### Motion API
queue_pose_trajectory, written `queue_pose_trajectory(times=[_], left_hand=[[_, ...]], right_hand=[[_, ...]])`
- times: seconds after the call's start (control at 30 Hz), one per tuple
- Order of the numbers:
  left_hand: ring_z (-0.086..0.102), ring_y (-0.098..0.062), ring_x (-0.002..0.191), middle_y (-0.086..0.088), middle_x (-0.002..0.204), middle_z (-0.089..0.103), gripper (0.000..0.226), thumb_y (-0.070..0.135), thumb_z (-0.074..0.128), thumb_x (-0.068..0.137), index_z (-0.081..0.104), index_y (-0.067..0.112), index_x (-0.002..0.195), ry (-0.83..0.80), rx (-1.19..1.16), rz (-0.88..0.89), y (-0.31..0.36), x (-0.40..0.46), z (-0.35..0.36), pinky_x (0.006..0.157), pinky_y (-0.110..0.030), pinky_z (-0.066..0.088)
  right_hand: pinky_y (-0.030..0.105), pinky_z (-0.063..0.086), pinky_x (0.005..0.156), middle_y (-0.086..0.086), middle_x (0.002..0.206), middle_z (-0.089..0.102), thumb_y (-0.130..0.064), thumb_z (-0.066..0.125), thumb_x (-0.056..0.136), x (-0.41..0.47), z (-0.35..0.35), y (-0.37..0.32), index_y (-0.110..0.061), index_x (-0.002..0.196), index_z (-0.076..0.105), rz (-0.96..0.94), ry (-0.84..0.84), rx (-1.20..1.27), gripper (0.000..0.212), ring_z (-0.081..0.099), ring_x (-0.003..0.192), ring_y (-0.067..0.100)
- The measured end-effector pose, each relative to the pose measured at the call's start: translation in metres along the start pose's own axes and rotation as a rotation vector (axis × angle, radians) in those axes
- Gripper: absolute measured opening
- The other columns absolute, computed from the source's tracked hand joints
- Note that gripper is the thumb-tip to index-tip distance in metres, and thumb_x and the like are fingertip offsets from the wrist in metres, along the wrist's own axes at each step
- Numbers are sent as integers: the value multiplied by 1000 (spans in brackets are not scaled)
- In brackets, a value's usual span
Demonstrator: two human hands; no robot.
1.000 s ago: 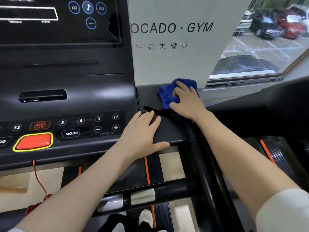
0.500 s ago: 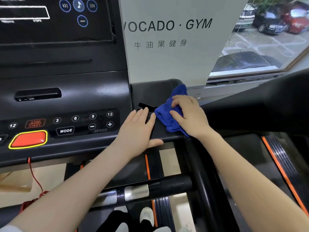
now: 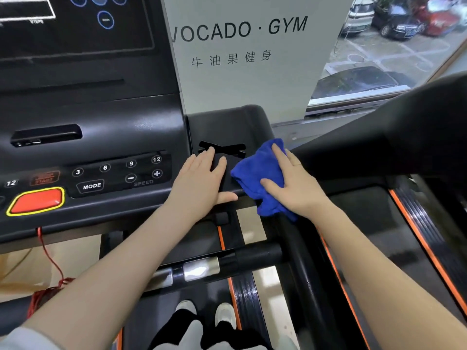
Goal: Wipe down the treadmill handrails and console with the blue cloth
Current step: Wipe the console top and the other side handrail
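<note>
**Hands and cloth on the console's right wing**

The console [image 3: 101,127] fills the left, its button panel [image 3: 118,175] along the near edge. Just right of the buttons, the left hand [image 3: 199,180] lies flat on the side tray [image 3: 227,127]. The cloth [image 3: 257,178] sits right of that hand, on the tray's near right corner, under the right hand [image 3: 293,183]. The handrail [image 3: 303,274] runs from below the cloth towards the viewer. A sign [image 3: 242,59] stands behind the tray, a window [image 3: 394,46] to its right.
</note>
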State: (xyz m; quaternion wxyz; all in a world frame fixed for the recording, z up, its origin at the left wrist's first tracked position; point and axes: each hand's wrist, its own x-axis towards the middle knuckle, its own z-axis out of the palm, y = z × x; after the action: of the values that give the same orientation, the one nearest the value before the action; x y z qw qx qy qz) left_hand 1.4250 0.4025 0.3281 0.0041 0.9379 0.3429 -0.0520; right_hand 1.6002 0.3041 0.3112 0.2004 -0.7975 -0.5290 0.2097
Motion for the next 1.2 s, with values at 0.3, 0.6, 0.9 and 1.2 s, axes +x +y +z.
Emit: queue_pose_trajectory(times=[0.3, 0.6, 0.9, 1.2], left_hand=[[26, -20, 139, -6, 153, 24, 64, 41, 49, 91, 26, 17, 145, 21, -54, 9, 18, -5, -1, 103, -35, 39], [22, -20, 141, -4, 153, 24, 63, 40, 48, 92, 24, 17, 146, -22, -68, -26, 20, -5, -4, 107, -35, 34], [34, -23, 134, -6, 145, 35, 57, 40, 52, 90, 36, 16, 140, -30, -107, -17, 19, -4, -10, 98, -38, 41], [21, -16, 144, -2, 154, 29, 56, 20, 48, 94, 26, 15, 145, 59, -485, 158, 4, -41, 1, 113, -28, 21]], right_hand=[[23, 42, 73, -2, 104, 61, -33, 51, 92, 22, -10, 2, -20, 121, 50, 174, 21, 584, 31, 57, 88, 12], [24, 41, 72, 8, 113, 49, -41, 56, 87, -13, -1, 17, -19, 92, 58, 300, 42, 591, 23, 56, 83, 11], [31, 43, 64, 17, 107, 59, -43, 53, 86, -20, 9, 2, -13, 92, 56, 306, 162, 277, 31, 58, 79, 24], [45, 41, 100, 14, 150, 30, -32, 45, 91, -69, 26, -16, -13, 140, 41, -30, 186, -408, 52, 33, 136, 29]])
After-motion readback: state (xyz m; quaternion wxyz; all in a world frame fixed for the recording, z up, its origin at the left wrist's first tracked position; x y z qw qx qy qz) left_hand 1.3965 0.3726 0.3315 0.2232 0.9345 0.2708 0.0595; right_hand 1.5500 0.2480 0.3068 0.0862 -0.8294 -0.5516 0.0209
